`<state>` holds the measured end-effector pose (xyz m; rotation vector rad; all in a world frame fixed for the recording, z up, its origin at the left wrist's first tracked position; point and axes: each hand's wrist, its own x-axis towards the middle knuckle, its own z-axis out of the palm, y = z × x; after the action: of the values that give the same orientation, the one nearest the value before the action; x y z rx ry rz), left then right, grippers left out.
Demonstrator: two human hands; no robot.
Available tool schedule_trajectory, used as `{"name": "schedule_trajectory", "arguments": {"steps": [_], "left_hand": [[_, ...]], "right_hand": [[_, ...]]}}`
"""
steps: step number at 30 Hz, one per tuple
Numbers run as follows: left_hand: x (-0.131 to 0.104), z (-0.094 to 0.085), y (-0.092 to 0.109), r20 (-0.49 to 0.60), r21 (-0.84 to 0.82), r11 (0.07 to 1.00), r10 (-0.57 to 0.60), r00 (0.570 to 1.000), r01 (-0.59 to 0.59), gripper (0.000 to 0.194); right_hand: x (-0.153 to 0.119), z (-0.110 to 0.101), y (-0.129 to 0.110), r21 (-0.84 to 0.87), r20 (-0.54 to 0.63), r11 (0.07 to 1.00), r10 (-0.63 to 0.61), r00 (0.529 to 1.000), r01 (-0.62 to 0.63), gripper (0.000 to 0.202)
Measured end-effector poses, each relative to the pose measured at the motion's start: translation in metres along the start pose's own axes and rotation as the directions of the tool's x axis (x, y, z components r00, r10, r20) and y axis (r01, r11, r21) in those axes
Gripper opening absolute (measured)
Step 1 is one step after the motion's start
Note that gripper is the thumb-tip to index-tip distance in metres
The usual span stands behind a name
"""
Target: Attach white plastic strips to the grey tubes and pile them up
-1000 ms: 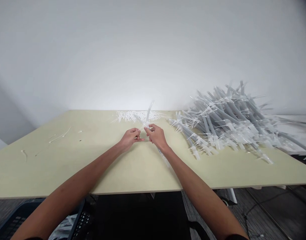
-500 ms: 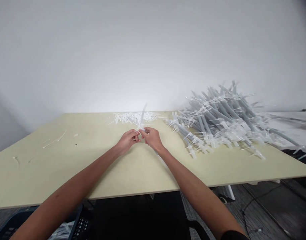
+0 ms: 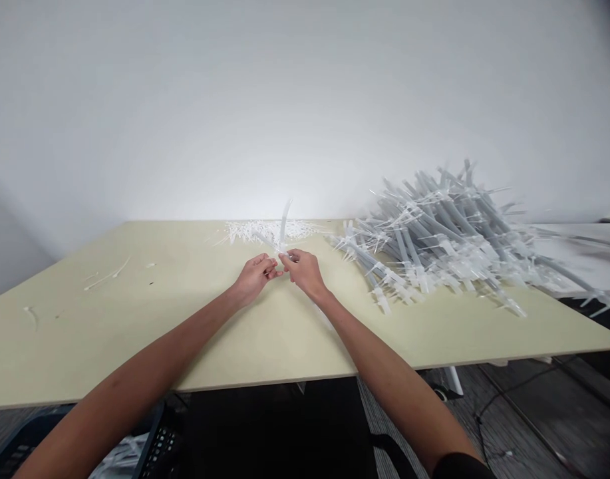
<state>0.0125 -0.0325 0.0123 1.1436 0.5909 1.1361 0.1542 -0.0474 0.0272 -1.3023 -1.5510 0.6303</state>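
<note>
Over the middle of the table, my right hand [image 3: 303, 271] pinches a translucent tube piece [image 3: 285, 223] between thumb and fingers. One branch stands up above the hand, another slants to the upper left, and a length of tube shows below, beside the right forearm. My left hand [image 3: 255, 277] is just to the left, its fingers curled in a pinch close to the tube joint. What sits in the left fingertips is too small to make out. Behind both hands lies a heap of small white cable ties [image 3: 299, 229].
A large pile of grey tube assemblies with cable ties [image 3: 444, 226] covers the table's right side. Loose cable ties [image 3: 108, 275] lie at left on the table [image 3: 209, 352]. A dark basket [image 3: 152, 442] holding pale pieces stands below the front edge. Part of another person's hand shows at far right.
The view has shifted slightly. My left fingers have moved a little away from the tube joint, while my right hand still holds the tube piece.
</note>
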Motion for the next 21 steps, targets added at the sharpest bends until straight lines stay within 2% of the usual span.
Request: {"name": "schedule_trajectory", "arguments": {"steps": [5, 10, 14, 21], "left_hand": [[-0.0005, 0.0002, 0.0009, -0.019, 0.020, 1.000, 0.007, 1.000, -0.006, 0.025], [-0.0025, -0.0003, 0.0065, -0.008, 0.022, 0.999, -0.029, 1.000, 0.029, 0.024], [-0.0011, -0.0026, 0.0078, -0.021, -0.004, 0.996, -0.085, 0.996, 0.085, 0.037], [-0.0035, -0.0021, 0.0043, 0.071, 0.016, 0.986, -0.166, 0.984, 0.165, 0.050]], "right_hand": [[0.0015, 0.0000, 0.0032, 0.159, 0.036, 0.985, 0.067, 0.997, -0.072, 0.037], [0.0035, -0.0031, 0.0035, 0.386, 0.100, 0.912, 0.112, 0.989, -0.142, 0.039], [0.0036, -0.0047, 0.0025, 0.470, 0.112, 0.866, 0.136, 0.984, -0.173, 0.041], [0.0027, -0.0025, 0.0056, 0.546, 0.115, 0.823, 0.108, 0.987, -0.154, 0.038]]}}
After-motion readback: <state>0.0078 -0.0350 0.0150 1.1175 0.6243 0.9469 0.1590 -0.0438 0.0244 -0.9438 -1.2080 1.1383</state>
